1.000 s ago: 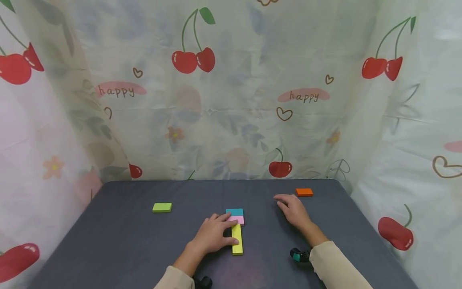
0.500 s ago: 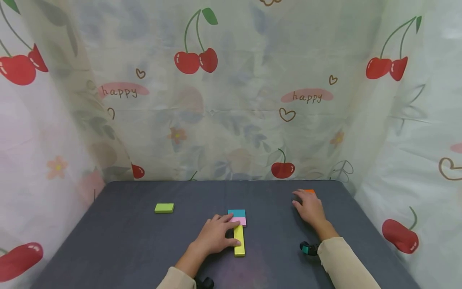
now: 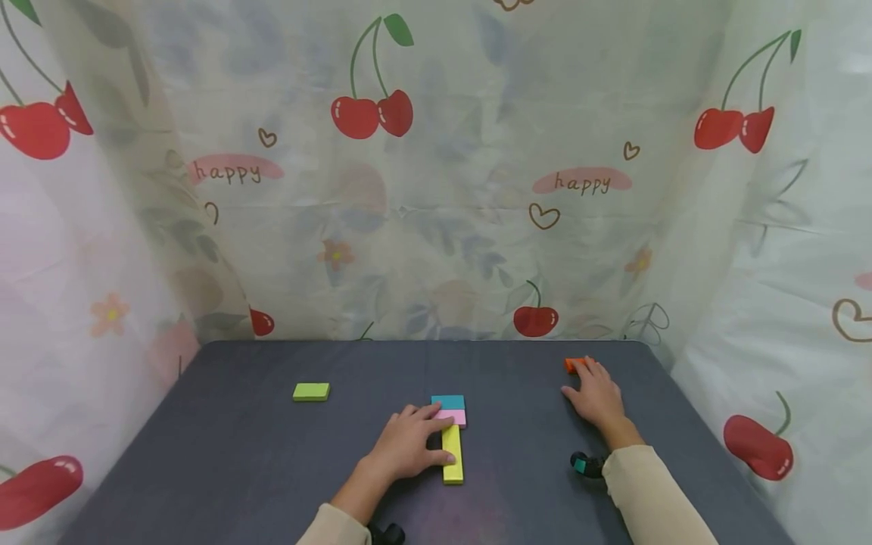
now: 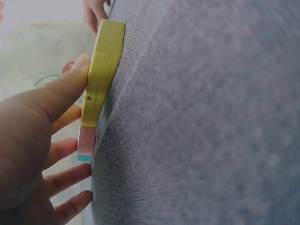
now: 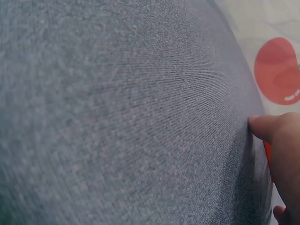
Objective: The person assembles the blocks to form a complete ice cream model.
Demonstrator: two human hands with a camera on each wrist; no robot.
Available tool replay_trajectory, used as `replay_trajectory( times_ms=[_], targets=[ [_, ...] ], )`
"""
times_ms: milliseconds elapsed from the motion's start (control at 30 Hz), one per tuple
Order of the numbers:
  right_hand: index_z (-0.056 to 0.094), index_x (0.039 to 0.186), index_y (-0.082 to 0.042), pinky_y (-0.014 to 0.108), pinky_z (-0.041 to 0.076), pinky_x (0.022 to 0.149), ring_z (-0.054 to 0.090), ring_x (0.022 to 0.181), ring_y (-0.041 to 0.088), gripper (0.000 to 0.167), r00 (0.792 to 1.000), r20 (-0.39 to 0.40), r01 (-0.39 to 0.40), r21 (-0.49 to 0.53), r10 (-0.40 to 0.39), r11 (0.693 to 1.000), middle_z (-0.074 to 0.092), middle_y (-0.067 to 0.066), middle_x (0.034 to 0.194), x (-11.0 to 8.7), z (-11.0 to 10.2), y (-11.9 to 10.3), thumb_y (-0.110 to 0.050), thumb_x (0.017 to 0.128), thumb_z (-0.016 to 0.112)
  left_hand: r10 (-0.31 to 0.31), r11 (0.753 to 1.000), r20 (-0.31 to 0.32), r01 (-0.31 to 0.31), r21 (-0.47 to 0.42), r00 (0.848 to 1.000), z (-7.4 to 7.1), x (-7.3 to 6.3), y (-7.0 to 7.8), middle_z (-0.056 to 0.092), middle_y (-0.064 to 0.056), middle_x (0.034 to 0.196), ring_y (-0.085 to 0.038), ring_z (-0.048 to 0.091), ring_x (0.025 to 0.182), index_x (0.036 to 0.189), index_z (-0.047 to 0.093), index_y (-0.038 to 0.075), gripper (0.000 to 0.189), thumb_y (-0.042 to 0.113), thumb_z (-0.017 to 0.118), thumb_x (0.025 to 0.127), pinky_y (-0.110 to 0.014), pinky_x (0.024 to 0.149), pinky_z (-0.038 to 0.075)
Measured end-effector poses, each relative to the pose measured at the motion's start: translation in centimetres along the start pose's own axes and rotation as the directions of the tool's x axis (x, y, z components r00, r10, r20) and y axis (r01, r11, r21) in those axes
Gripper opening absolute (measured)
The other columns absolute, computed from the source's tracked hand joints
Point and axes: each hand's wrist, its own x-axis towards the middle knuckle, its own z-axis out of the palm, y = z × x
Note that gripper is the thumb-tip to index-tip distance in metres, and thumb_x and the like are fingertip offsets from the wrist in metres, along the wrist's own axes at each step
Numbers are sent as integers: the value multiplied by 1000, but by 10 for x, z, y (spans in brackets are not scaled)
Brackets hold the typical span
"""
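Observation:
A long yellow block (image 3: 453, 456) lies lengthwise on the table, its far end against a pink block (image 3: 453, 417). Beyond the pink one is a blue block (image 3: 447, 401), so the three form a row. My left hand (image 3: 403, 445) rests at the row's left side, fingers spread; its thumb touches the yellow block and its fingertips reach the pink and blue ones. In the left wrist view the thumb (image 4: 75, 77) lies along the yellow block. At the far right, my right hand (image 3: 596, 395) touches an orange block (image 3: 575, 365) with outstretched fingers, partly covering it.
A light green block (image 3: 311, 392) lies apart at the far left of the dark grey table (image 3: 238, 454). A cherry-printed curtain (image 3: 436, 189) hangs behind the table and along both sides. A black wrist device (image 3: 587, 465) is beside the right sleeve.
My right hand has moved right to the orange block, which now sits partly under its fingers. The left hand has stayed at the row of blocks. The head view shifted slightly.

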Motion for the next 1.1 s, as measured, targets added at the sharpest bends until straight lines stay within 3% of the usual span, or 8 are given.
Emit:
replay_trajectory(
  times_ms=[400,900,1100],
  targets=[
    [41,144,2,71,19,101,22,137,48,61,999,35,-11,-30,12,999,30,30,149,-2,-1,-1,-29,95,60,4,1000,-6,-4,3,1000,1,0,-1,44,-2,148,-27,46,123,138,57,32,66,62,68,80,-49,94,39],
    [50,139,-3,68,18,102,32,129,47,50,993,-67,94,-52,-97,994,42,24,143,-6,10,-8,-21,94,62,-5,1000,-4,5,5,1000,4,2,-3,43,-1,149,-26,45,124,139,56,34,67,63,67,80,-48,95,39],
    [55,135,-2,66,24,102,38,125,49,47,985,-98,136,-50,-140,989,47,24,139,-9,10,-14,-17,92,65,-9,1000,0,9,4,1000,5,2,-4,43,0,150,-26,44,124,139,55,34,67,64,67,80,-48,95,38]
  ],
)
